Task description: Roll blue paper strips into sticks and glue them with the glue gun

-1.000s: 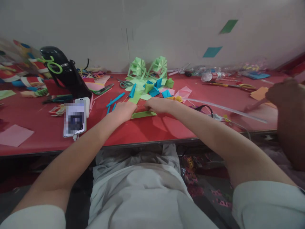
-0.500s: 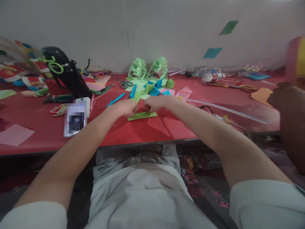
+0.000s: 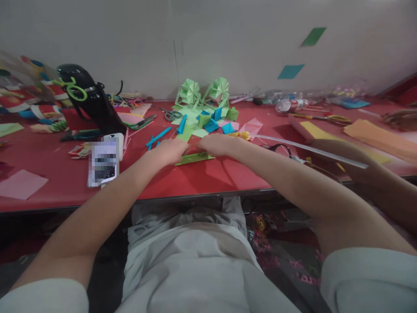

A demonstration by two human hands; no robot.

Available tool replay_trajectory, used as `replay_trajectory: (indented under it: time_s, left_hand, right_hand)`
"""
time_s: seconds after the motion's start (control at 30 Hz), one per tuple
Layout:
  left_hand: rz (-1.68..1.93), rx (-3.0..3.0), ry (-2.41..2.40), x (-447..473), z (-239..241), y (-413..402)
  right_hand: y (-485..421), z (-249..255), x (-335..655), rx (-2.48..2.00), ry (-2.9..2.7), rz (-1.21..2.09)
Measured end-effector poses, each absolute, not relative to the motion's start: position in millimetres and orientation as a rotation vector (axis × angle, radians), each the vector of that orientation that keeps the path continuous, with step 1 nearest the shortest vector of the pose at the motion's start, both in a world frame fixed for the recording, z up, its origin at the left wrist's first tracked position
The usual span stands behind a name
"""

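Observation:
My left hand (image 3: 171, 150) and my right hand (image 3: 217, 144) rest side by side on a green folded paper strip (image 3: 194, 158) lying on the red table (image 3: 202, 174). Fingers of both hands are curled down, pinching the top edge of the strip. Just behind the hands lie loose green, blue and pink paper pieces (image 3: 211, 124) and two green folded paper fans (image 3: 203, 91).
A phone (image 3: 103, 161) lies left of my left arm, beside a black bag (image 3: 87, 98). Scissors (image 3: 171, 114) lie behind. A pink sheet (image 3: 21, 184) is far left. At right, another person's arm (image 3: 365, 167), orange sheets (image 3: 381, 137), a clear ruler (image 3: 312, 150) and a bottle (image 3: 288, 104).
My hands stayed on the green strip, pressing it flatter. The other person's hand at right came down and laid pink-and-yellow and orange sheets on the table.

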State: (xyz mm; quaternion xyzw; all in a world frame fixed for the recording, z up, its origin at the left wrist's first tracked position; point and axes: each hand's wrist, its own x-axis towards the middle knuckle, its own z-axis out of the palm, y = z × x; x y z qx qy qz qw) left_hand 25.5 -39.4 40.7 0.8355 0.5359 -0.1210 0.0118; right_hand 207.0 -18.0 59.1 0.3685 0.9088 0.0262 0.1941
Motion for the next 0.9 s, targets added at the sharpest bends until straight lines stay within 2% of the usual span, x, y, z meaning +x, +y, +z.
replay_trajectory:
  time_s: [0.3, 0.6, 0.77, 0.9]
  left_hand:
    - [-0.42, 2.632, 1.694, 30.4, 45.6, -49.4]
    - [-0.346, 2.706, 1.659, 26.6, 35.5, -55.0]
    - [-0.324, 2.766, 1.671, 28.6, 33.6, -61.4]
    - [-0.342, 2.773, 1.678, 29.9, 34.0, -63.4]
  right_hand:
    - [-13.2, 37.6, 206.4, 0.983, 2.601, 0.216]
    - [-43.4, 20.6, 201.5, 1.124, 2.608, 0.479]
    - [-48.0, 9.8, 205.4, 1.172, 2.639, 0.502]
    - [-44.1, 19.9, 204.6, 1.121, 2.613, 0.442]
